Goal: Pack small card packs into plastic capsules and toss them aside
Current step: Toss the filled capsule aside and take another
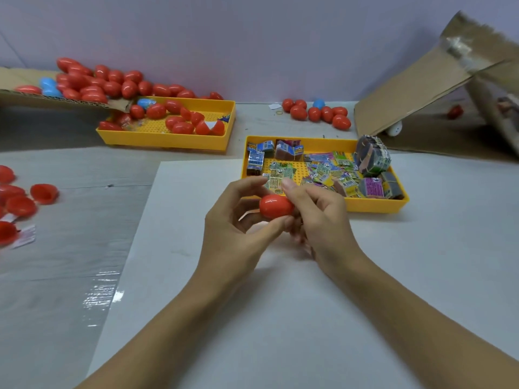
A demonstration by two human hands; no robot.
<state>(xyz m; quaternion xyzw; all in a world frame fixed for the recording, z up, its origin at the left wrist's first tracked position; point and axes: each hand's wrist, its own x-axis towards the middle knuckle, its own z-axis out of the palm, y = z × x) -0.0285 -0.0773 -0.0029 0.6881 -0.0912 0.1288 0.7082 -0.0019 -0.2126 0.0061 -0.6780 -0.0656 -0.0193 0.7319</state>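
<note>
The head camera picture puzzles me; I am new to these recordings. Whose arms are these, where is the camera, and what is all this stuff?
No machine here: a person works bare-handed, and the camera sits on their head, looking forward and down. Both hands meet over a white sheet. The left hand and the right hand together hold one red capsule. Just beyond is a yellow tray of small printed card packs. Farther left, a second yellow tray holds red capsules, with more spilling from a cardboard flap. A small cluster of capsules lies at the back, open red halves at far left, and a cardboard box at right.
</note>
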